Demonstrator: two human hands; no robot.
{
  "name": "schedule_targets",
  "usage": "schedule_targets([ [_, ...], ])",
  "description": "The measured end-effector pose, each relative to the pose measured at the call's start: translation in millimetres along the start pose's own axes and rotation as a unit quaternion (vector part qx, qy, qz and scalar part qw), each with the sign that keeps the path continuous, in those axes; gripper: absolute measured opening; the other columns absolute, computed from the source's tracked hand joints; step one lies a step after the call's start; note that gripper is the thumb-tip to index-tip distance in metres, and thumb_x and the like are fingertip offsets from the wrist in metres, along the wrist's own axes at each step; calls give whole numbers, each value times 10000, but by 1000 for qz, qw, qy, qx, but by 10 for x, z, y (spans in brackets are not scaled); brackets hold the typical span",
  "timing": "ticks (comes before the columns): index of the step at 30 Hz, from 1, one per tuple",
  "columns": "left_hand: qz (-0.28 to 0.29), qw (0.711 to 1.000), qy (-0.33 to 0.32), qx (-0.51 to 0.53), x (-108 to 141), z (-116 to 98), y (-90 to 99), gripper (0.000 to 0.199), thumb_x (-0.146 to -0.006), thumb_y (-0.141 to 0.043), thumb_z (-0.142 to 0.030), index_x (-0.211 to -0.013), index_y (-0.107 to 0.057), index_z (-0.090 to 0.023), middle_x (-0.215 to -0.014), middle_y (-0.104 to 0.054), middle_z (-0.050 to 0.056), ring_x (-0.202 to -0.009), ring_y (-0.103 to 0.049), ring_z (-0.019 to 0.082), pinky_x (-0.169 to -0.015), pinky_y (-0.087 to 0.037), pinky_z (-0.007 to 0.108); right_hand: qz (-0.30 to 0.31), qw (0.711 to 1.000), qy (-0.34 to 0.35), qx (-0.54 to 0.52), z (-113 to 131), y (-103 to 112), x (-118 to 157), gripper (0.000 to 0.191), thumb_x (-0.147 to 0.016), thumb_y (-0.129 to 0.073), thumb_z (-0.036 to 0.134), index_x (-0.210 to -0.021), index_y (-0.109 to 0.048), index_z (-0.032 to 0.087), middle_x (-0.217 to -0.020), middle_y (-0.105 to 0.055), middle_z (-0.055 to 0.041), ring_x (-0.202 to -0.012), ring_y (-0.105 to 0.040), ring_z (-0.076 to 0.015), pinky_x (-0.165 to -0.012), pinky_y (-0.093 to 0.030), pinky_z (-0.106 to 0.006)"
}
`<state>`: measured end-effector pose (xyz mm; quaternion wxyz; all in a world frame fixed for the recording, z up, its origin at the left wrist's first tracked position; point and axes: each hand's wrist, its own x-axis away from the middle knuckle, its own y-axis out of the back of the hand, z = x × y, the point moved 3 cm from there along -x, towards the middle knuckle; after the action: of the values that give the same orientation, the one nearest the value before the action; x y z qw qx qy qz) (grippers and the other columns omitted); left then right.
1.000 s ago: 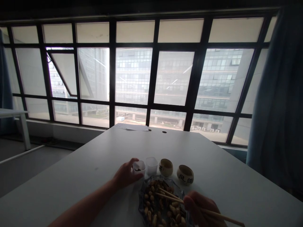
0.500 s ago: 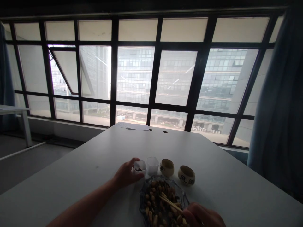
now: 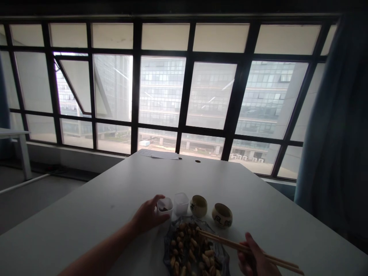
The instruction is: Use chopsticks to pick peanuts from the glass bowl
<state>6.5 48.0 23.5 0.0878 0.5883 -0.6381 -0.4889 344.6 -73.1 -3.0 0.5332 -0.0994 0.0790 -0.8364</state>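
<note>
My left hand [image 3: 145, 217] is closed around a small translucent plastic cup [image 3: 168, 204], thumb in front and fingers behind. Some dark bits lie inside that cup. My right hand [image 3: 254, 257] grips a pair of wooden chopsticks [image 3: 222, 240], their tips over the far part of a scalloped glass bowl [image 3: 223, 256]. Unshelled peanuts [image 3: 207, 261] fill the bowl, along with round brown nuts and darker pieces too dim to name. Whether the tips pinch anything, I cannot tell.
A second translucent cup [image 3: 181, 203] stands right of the held one. Farther right are two cream ceramic cups with dark characters, the nearer-to-centre cup [image 3: 201, 209] and the outer cup [image 3: 225, 220]. Paper sheets [image 3: 163, 155] lie at the table's far end, by the windows.
My right hand has moved right and turned, so the chopsticks now slant across the bowl's right side with their back ends showing. My left hand still holds the cup. The view has shifted slightly.
</note>
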Motion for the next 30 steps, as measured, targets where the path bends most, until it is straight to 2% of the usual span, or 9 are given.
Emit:
schedule_targets([
  [6,0,1000,5,-16,5,-19,14,553,-723,-683,-475,-1194,-557,-214,-780,-693,20,-683,-640,192,-657,-498,291,-3,999,33,-5,86,14,74,529,-679,-722,691,-691,-589,179,-466,-603,-19,-315,-473,-124,-283,-363,-233],
  [14,-11,1000,-1,-18,11,4,9,569,-715,-702,-491,-1196,-574,-214,-767,-686,20,-664,-628,182,-639,-485,279,-42,997,-28,-54,173,-78,241,608,-461,-857,662,-663,-613,143,-441,-586,-1,-346,-425,-75,-321,-335,-185],
  [22,4,1000,-13,-4,15,9,15,582,-749,-681,-512,-1211,-545,-187,-693,-642,-3,-641,-624,181,-617,-471,272,-22,999,-4,-50,248,-148,335,636,-449,-853,688,-666,-628,134,-464,-620,-24,-359,-452,-80,-342,-336,-177],
  [26,1,1000,-17,-1,17,14,12,582,-754,-682,-521,-1216,-543,-195,-670,-630,-18,-615,-621,173,-605,-465,264,5,997,77,-11,337,-107,354,605,-589,-773,726,-661,-640,140,-491,-645,-58,-341,-470,-103,-329,-351,-204],
  [28,3,1000,-17,1,17,18,7,588,-759,-678,-527,-1222,-542,-190,-684,-637,-12,-618,-624,175,-604,-468,266,36,984,170,49,413,-35,387,552,-736,-687,699,-675,-648,152,-520,-662,-72,-350,-503,-126,-335,-390,-228],
  [30,1,1000,-22,5,17,24,4,592,-760,-675,-533,-1222,-542,-186,-699,-644,-4,-627,-627,178,-607,-473,270,85,941,304,124,500,57,452,460,-874,-604,598,-715,-664,171,-554,-677,-68,-371,-539,-140,-361,-434,-243],
])
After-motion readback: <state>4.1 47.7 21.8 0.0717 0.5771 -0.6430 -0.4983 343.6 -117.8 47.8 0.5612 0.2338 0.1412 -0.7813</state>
